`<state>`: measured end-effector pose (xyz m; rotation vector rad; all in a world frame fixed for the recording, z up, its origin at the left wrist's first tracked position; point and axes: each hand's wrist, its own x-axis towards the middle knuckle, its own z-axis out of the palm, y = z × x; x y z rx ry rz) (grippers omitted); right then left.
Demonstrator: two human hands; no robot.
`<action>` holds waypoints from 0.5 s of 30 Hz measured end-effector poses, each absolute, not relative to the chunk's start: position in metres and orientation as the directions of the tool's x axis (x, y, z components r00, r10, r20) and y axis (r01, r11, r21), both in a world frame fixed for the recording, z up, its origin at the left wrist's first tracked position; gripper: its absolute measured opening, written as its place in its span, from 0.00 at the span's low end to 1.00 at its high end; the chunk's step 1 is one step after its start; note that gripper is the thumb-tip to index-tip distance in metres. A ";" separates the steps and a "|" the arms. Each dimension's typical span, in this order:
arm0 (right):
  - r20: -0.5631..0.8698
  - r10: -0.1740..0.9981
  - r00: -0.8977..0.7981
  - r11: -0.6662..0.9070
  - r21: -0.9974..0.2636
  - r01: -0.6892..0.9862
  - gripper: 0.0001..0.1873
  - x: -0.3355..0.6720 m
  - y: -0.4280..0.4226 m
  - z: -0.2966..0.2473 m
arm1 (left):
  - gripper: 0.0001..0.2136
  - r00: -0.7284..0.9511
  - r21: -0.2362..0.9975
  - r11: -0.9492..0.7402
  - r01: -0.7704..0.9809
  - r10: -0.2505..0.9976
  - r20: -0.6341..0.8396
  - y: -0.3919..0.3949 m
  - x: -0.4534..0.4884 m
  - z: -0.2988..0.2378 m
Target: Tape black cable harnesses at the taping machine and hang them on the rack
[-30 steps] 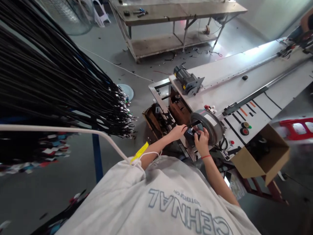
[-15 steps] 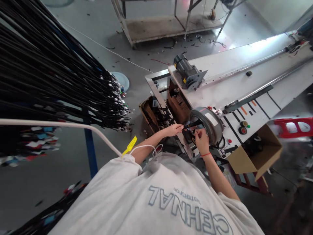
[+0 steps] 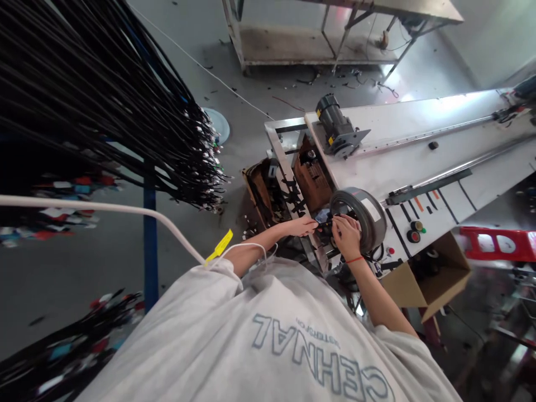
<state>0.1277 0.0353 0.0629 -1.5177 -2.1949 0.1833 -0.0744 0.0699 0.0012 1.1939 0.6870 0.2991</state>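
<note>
Head view: the left hand (image 3: 304,226) pinches one end of a short thin black wire piece (image 3: 324,224). The right hand (image 3: 347,237) grips its other end against the round grey ribbed reel (image 3: 368,215) at the near end of the long white bench (image 3: 419,156). Such a fingertip hold could slip, or the reel could nip fingers if it turns.
</note>
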 end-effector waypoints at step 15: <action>0.370 0.867 -0.335 0.498 -0.594 0.632 0.11 0.127 -0.007 0.122 | 0.25 0.592 0.783 -0.444 0.436 0.797 0.122 0.050 -0.026 0.027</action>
